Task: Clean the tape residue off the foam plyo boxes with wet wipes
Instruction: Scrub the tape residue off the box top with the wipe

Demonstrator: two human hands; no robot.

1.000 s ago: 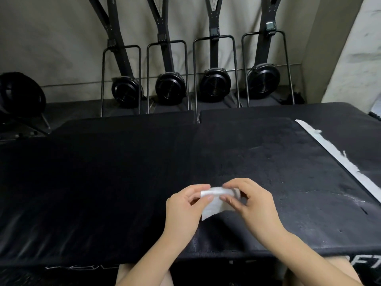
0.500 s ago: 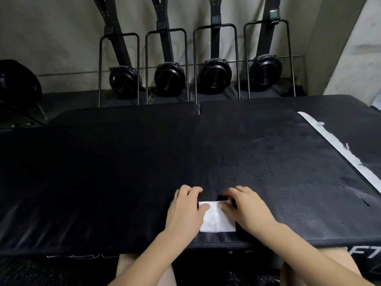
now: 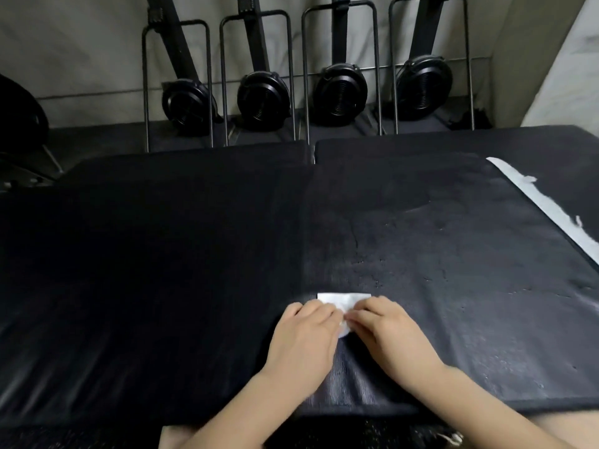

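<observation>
No text, label, brand, number or sign can be read anywhere in this view.

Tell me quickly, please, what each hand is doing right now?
Left hand: pressing the wet wipe onto the foam box.
Right hand: pressing the same wipe.

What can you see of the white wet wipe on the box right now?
The wet wipe is a small white sheet, thin and soft-looking, folded flat into a rough rectangle. It lies on the black top of the foam plyo box, near its front edge. Both hands press on its near part: the left hand and right hand cover most of it, fingertips meeting over the middle. Only its far strip and a sliver between the hands show.
</observation>
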